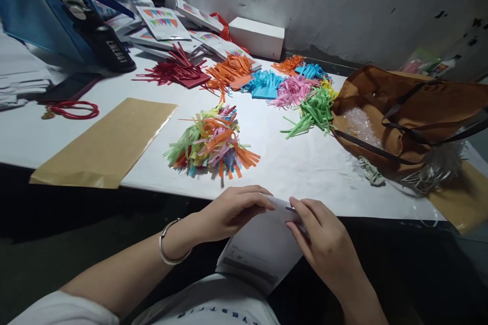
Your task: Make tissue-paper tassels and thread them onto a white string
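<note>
A flat white packet (263, 244) with small grey print at its lower end tilts against my lap, below the table's front edge. At its upper left corner, my left hand (236, 208) curls its fingers over the edge and holds it. My right hand (318, 223) pinches the upper right edge between thumb and fingers, by a short dark slot or mark (291, 209). Just beyond my hands, a mixed bundle of coloured paper tassels (215, 142) lies on the white table (267, 162). The undersides of both hands' grips are partly hidden.
Behind lie fringed paper piles in red (179, 71), orange (231, 71), blue (265, 84), pink (292, 91) and green (316, 109). A brown bag (419, 106) stands right. Left are a brown paper sheet (110, 142), red cord (74, 109) and black bottle (101, 40). Printed packets (163, 23) are stacked behind.
</note>
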